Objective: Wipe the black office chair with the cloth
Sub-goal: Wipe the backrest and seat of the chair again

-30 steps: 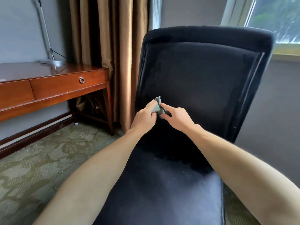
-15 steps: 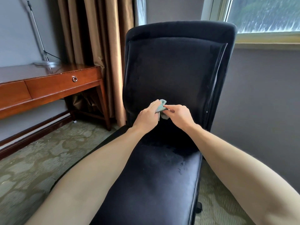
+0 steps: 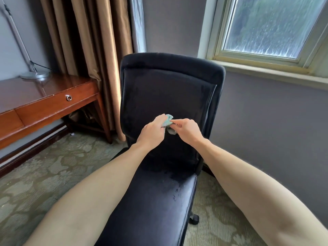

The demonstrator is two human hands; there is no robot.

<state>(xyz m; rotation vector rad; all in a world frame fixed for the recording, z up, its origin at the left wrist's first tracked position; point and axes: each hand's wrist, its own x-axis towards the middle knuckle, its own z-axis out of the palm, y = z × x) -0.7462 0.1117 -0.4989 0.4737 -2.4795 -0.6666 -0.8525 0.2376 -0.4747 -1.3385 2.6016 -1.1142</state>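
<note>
Left hand, right hand on teal cloth (bunched)

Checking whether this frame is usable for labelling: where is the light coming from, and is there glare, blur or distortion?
Head view: daylight enters through the window at upper right. Head view: a soft sheen lies on the chair seat and the desk top. Head view: wide-angle stretch swells the forearms near the lower corners. The left hand, right hand and cloth look sharp.

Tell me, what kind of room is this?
Probably a hotel room, or maybe a study. There is a wooden desk with a lamp on it, long curtains by the window, and patterned carpet on the floor.
</note>
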